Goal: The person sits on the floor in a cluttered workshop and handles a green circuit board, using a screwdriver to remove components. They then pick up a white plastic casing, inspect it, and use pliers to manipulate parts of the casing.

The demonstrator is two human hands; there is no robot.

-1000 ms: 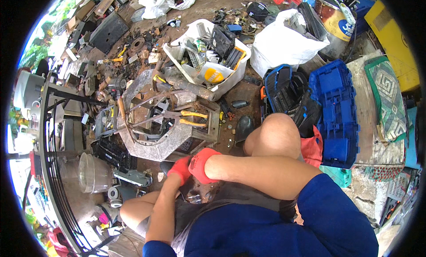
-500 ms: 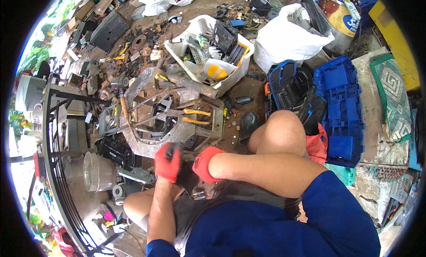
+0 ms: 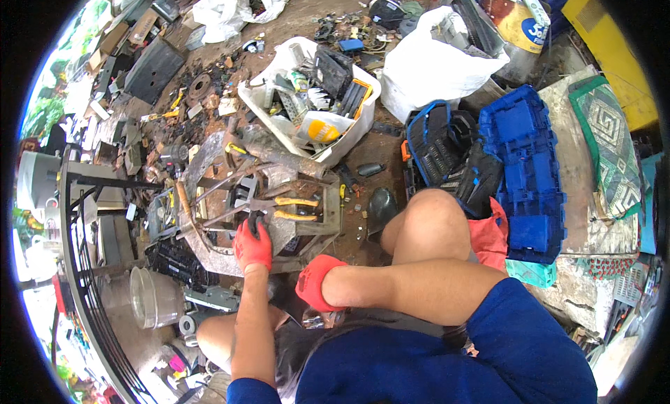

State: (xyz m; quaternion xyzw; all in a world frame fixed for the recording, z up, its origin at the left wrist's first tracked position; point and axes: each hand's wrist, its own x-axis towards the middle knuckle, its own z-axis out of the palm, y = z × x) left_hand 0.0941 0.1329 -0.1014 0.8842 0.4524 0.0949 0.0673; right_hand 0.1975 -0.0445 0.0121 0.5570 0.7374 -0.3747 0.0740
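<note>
We see a crowded working place on brown, earthy ground [image 3: 382, 151], with many scraps spread over it and a black metal rack [image 3: 87, 292] bending along the left side.

In the head view, we find rough and smooth materials together. The low bench [image 3: 282, 235] has a grey, worn, angular rim with an open middle, where thin metal bars cross. A patterned mat [image 3: 608, 149] with green border lies at the right, on a weathered wooden board [image 3: 558, 128].

Among the containers, we notice a white plastic bin [image 3: 262, 118], filled with black and grey pieces. Behind it at the right, a white sack [image 3: 422, 69] bulges, and dark and grey parts stick out of its mouth. The blue plastic case [image 3: 520, 170] shows its moulded hollows, and a clear round tub [image 3: 143, 299] is at the left.

The pliers [image 3: 294, 216] lie on the bench, their two yellow handles slightly apart and pointing to the right. The left hand [image 3: 252, 249], in a red glove, is at the near edge of the bench, just beside the pliers; its fingertips look dark, and we cannot tell if they hold something. The right hand [image 3: 319, 282], also red-gloved, is curled above the lap; its palm is hidden, so we cannot tell its grip.
</note>
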